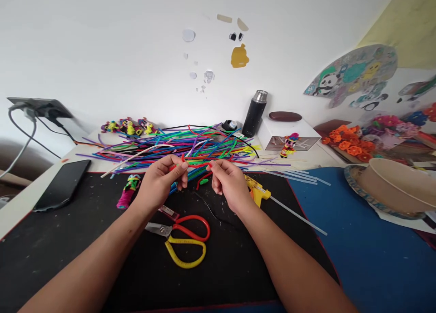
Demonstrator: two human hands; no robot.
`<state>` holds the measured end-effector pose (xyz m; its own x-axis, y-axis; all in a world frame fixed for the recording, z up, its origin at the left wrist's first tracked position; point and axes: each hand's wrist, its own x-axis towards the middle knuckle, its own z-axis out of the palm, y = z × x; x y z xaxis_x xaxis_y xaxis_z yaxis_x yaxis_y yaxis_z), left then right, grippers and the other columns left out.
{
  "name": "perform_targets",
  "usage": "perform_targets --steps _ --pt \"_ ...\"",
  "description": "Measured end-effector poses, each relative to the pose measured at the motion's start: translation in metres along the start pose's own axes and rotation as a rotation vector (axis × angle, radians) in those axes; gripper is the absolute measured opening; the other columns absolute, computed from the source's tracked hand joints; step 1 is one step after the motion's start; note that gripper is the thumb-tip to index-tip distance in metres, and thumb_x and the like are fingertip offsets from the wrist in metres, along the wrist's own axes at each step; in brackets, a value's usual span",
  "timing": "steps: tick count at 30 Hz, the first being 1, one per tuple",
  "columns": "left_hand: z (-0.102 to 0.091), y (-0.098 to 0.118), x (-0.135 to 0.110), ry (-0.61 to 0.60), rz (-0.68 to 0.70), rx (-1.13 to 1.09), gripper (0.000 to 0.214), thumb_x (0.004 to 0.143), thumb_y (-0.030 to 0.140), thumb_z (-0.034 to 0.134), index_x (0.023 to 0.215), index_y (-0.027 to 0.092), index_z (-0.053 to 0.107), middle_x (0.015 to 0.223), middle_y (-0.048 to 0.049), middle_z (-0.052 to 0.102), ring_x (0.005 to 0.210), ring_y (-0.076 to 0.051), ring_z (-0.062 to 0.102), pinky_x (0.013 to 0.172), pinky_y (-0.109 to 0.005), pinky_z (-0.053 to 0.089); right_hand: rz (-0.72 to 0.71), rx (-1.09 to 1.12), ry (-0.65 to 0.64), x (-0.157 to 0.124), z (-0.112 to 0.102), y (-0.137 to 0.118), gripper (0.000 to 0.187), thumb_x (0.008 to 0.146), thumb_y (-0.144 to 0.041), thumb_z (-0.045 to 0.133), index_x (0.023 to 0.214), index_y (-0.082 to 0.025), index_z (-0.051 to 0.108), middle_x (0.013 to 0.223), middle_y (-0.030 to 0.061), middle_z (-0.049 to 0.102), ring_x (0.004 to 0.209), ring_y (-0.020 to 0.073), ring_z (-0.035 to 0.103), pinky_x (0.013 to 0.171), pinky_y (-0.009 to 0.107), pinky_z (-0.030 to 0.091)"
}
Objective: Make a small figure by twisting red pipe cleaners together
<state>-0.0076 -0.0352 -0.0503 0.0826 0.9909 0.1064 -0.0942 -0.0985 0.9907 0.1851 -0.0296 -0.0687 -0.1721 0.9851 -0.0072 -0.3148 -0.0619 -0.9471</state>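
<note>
Over black matting [68, 258], beyond red-and-yellow scissors [185, 240], left hand [160, 182] and right hand [230, 184] pinched a thin red pipe cleaner [196, 165]. Their grips hid its ends.

Left hand [160, 182] and right hand [230, 184]: both bare, fingers and wrists uncovered. Behind the fingers, left forearm [102, 254] and right forearm [284, 258] run bare to the lower frame edge.
</note>
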Motion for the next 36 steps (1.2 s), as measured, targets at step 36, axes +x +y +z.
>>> perform_targets --steps 36 --pt "0.013 0.0 -0.006 -0.137 -0.015 0.205 0.036 0.084 0.053 0.08 0.089 0.019 0.067 0.066 0.0006 0.069 0.053 -0.015 0.063 0.05 -0.025 0.052 -0.104 -0.256 0.025 -0.008 0.006 0.004 0.038 0.092 -0.058 0.068 0.08 -0.023 0.059 0.05 -0.0076 0.049 0.04 0.0111 0.045 0.042 0.025 0.033"
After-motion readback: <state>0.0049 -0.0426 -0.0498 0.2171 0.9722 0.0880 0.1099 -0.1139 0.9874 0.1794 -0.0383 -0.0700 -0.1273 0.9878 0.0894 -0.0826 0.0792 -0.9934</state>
